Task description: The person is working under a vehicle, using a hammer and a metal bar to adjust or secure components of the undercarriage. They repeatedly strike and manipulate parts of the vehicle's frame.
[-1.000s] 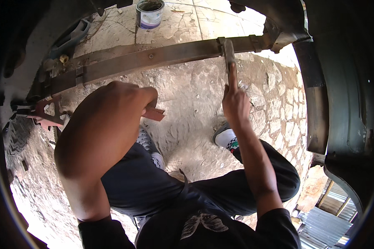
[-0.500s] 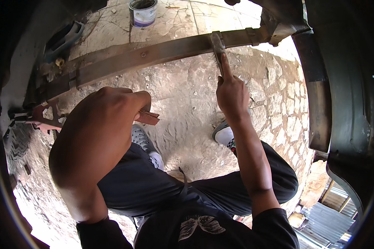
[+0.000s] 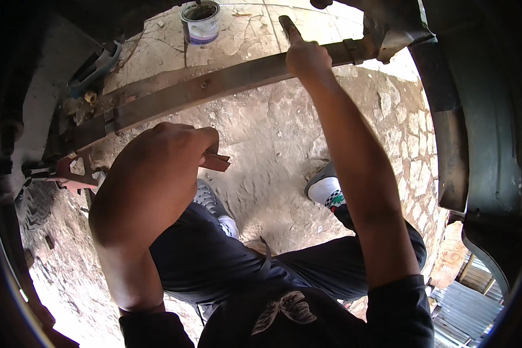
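A long brown metal bar [image 3: 238, 77] with clamp-like bands runs across in front of me, rising to the right. My right hand [image 3: 308, 60] is closed round a narrow hand tool with a dark, rough end [image 3: 288, 26]. The tool points away over the bar's right half, and the hand covers part of the bar. I cannot tell whether the tool touches the metal. My left hand [image 3: 177, 139] is closed in a pinch on a folded piece of reddish-brown sandpaper [image 3: 217, 162], on the near side of the bar and apart from it.
Beyond the bar an open tin [image 3: 200, 26] stands on cracked pale paving. A red metal stand [image 3: 78, 180] and a tyre tread [image 3: 37, 206] are at the left. Dark green vehicle panels [image 3: 496, 162] close in the right. My feet are on rough, dusty ground.
My right hand has moved up and slightly left, carrying the tool from on the bar to past its far edge. My left hand keeps its hold; the view has shifted a little.
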The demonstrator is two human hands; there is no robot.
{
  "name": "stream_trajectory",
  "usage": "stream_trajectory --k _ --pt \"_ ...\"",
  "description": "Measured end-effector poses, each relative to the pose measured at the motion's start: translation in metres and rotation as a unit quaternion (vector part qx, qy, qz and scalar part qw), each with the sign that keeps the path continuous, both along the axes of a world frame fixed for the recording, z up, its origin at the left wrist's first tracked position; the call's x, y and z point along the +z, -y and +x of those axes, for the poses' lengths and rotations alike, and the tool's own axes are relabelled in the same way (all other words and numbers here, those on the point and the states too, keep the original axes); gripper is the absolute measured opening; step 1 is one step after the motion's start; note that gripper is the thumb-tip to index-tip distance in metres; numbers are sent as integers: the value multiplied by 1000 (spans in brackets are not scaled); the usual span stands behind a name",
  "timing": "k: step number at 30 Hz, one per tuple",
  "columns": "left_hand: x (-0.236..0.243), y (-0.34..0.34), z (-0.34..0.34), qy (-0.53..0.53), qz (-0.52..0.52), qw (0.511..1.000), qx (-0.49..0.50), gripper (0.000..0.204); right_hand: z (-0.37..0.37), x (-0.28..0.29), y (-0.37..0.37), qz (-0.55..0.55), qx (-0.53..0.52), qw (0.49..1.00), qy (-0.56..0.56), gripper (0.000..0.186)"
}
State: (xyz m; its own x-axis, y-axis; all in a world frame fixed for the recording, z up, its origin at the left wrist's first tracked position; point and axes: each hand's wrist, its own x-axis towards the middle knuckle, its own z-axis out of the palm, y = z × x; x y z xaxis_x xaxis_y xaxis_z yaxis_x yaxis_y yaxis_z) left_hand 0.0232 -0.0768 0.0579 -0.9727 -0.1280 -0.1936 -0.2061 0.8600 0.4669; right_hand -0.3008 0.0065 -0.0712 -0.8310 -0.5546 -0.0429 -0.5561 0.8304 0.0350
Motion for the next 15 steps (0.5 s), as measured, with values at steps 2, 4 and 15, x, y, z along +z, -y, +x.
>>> stream_trajectory --k 2,4,15 --pt "3 -1 3 8 5 1000 17 17 25 -5 -9 -38 16 999 -16 65" --pt "9 -4 5 18 4 1000 20 16 55 -3 -37 -63 18 998 11 69" --pt "2 -1 18 -14 5 999 28 9 41 -24 -75 -151 -1 988 29 74"
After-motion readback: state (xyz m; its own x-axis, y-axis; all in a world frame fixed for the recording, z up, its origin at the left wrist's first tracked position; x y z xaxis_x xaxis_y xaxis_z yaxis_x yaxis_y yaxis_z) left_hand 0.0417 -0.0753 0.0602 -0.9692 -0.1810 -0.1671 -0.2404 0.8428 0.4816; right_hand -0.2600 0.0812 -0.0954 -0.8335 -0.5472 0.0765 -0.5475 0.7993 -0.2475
